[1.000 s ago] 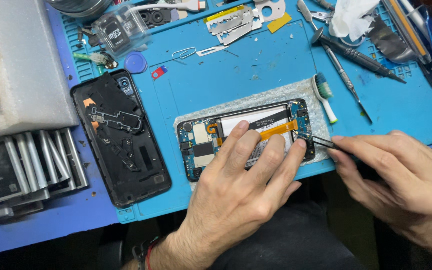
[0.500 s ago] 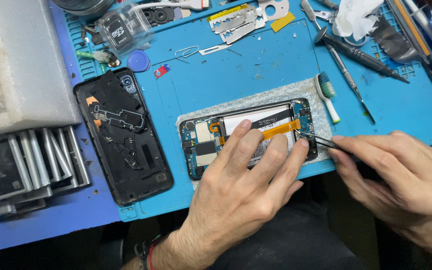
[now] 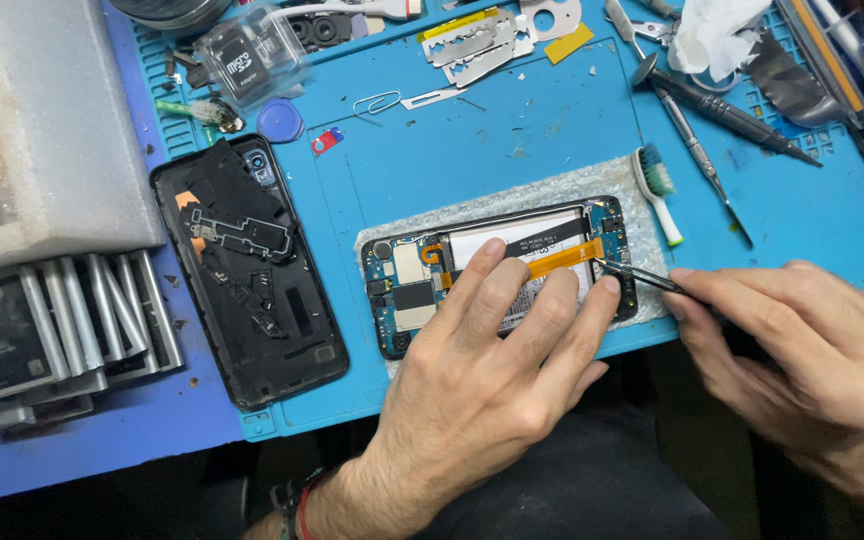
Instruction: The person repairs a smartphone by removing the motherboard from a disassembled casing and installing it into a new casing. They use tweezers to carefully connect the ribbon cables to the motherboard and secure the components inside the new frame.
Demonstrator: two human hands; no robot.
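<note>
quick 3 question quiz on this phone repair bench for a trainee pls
1. True or false: the left hand rests its fingers on the open phone.
2. What does the right hand hold? A) toothbrush B) tweezers C) paper clip
3. Fill in: the black back cover lies to the ____ of the open phone in the picture.

Key:
1. True; the fingers press on the battery area beside the orange flex cable.
2. B; the tweezers reach the phone's right end. The toothbrush lies untouched on the blue mat.
3. Left.
</note>
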